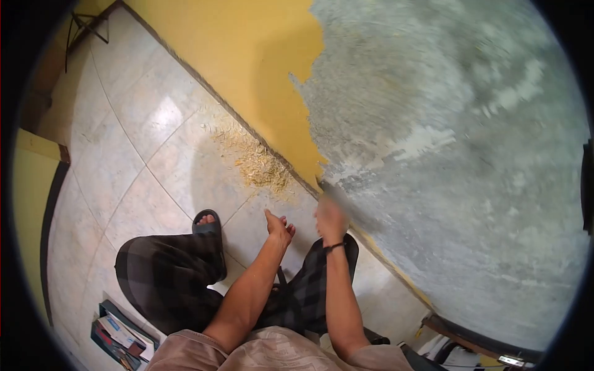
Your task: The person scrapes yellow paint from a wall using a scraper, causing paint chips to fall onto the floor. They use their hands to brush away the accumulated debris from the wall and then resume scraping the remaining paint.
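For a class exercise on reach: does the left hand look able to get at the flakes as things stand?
Probably yes: the left hand looks open, and the flakes lie on the floor ahead of it, with nothing seen between. How far down they are is hard to judge.

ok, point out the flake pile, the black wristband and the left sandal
Flake pile (pixel 263 170): head view, middle of the heap.
Black wristband (pixel 335 246): head view, middle of the band's visible side.
Left sandal (pixel 207 229): head view, strap over the foot.
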`<state>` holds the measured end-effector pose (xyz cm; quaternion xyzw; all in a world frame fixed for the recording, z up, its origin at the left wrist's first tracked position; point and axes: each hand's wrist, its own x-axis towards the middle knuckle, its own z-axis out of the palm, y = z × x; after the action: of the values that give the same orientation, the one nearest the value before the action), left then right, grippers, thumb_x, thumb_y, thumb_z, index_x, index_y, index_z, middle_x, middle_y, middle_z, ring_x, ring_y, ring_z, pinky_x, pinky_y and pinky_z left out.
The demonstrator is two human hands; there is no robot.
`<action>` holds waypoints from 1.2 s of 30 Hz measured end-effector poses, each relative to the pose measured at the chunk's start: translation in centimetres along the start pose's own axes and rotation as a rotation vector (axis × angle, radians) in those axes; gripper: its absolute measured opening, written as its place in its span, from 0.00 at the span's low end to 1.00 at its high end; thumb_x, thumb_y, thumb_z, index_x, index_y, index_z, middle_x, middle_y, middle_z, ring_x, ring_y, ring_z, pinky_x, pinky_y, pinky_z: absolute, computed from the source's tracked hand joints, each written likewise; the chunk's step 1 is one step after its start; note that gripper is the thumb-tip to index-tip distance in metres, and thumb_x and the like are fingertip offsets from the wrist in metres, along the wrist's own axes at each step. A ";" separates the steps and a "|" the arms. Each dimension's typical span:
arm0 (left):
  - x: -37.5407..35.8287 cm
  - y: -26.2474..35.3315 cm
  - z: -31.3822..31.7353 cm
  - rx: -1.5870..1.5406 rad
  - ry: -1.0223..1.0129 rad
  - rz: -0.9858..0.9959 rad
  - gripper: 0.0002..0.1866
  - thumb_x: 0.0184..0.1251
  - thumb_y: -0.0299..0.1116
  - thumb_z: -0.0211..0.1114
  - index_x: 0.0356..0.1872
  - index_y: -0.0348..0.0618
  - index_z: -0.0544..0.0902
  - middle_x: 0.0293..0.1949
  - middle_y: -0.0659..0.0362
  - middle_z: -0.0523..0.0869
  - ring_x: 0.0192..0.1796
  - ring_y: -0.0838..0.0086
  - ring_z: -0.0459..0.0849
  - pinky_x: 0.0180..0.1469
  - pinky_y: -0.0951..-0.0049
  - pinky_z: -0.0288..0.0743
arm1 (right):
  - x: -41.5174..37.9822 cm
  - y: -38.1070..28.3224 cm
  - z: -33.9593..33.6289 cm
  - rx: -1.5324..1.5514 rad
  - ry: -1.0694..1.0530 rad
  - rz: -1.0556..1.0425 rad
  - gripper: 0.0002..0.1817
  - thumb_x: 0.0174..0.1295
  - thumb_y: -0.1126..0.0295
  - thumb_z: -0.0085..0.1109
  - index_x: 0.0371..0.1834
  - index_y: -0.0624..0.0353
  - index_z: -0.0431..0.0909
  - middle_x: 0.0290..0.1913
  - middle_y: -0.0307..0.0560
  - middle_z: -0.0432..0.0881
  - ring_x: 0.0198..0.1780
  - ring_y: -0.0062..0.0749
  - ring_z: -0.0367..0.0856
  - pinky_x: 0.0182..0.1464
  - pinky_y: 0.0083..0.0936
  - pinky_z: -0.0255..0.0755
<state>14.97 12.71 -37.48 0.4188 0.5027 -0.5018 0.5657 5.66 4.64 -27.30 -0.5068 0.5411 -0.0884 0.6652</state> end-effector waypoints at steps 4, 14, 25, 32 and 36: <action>3.0 -0.4 -2.8 0.088 0.012 0.083 0.29 0.66 0.61 0.50 0.43 0.40 0.75 0.33 0.61 0.71 0.28 0.65 0.72 0.27 0.67 0.73 | -0.7 0.8 -1.8 -0.052 0.053 -0.114 0.19 0.61 0.72 0.60 0.56 0.57 0.73 0.27 0.37 0.79 0.15 0.13 0.65 0.14 0.16 0.57; 1.7 6.1 -8.9 1.880 -0.028 1.101 0.23 0.57 0.52 0.65 0.35 0.38 0.84 0.35 0.49 0.87 0.30 0.66 0.87 0.37 0.68 0.80 | -5.5 7.9 1.2 0.173 0.024 0.131 0.19 0.61 0.71 0.59 0.55 0.57 0.72 0.28 0.40 0.79 0.15 0.17 0.67 0.14 0.19 0.59; -2.1 4.4 -6.0 1.581 -0.159 0.703 0.25 0.63 0.53 0.63 0.41 0.37 0.80 0.30 0.55 0.83 0.28 0.70 0.83 0.28 0.69 0.80 | -4.0 7.3 1.9 0.043 -0.018 0.097 0.20 0.62 0.67 0.58 0.58 0.50 0.70 0.24 0.36 0.75 0.15 0.17 0.66 0.16 0.20 0.61; -7.1 1.6 0.5 1.060 -0.634 0.291 0.35 0.66 0.67 0.48 0.47 0.39 0.76 0.39 0.54 0.81 0.40 0.68 0.81 0.39 0.65 0.77 | -7.2 2.5 1.9 0.413 -0.108 -0.067 0.18 0.66 0.72 0.55 0.59 0.49 0.69 0.24 0.35 0.72 0.15 0.14 0.63 0.14 0.17 0.55; -10.2 1.3 2.8 0.891 -1.043 0.085 0.26 0.69 0.61 0.49 0.41 0.46 0.75 0.33 0.59 0.80 0.33 0.72 0.78 0.35 0.71 0.74 | -7.9 -0.4 1.2 0.477 -0.039 -0.160 0.19 0.65 0.73 0.54 0.60 0.53 0.67 0.27 0.39 0.75 0.15 0.14 0.66 0.13 0.15 0.58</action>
<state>16.76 11.60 -27.05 0.3345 -0.1064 -0.7741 0.5268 3.68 10.46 -22.13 -0.3785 0.4502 -0.2562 0.7670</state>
